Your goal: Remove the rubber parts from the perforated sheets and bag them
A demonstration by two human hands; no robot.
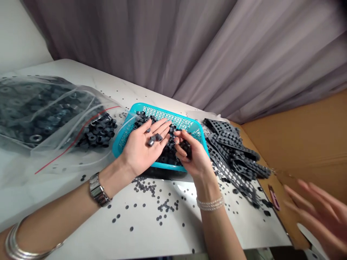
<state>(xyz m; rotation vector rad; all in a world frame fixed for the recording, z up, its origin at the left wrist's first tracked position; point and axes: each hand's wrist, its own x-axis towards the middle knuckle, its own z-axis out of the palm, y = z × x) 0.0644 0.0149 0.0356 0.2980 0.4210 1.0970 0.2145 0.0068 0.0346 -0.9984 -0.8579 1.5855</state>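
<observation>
Palm up over the basket, my left hand point(145, 146) has its fingers stretched out flat. A few small dark grey tube-shaped pieces point(154, 139) lie loose on its palm and fingers. My right hand point(193, 153) is beside it, fingers curled in and the thumb close to the index finger; what it may hold cannot be made out. Below both hands stands a turquoise perforated basket point(169, 166), holding many similar dark pieces point(169, 153). My hands partly cover its contents.
To the left, a clear zip bag point(56, 108) spills dark pieces point(99, 131) from its mouth. Perforated dark sheets point(233, 148) are heaped on the right near a pink-handled tool point(274, 198). Small discs point(165, 207) dot the white table point(151, 242). Another person's blurred hand point(320, 213) reaches in lower right.
</observation>
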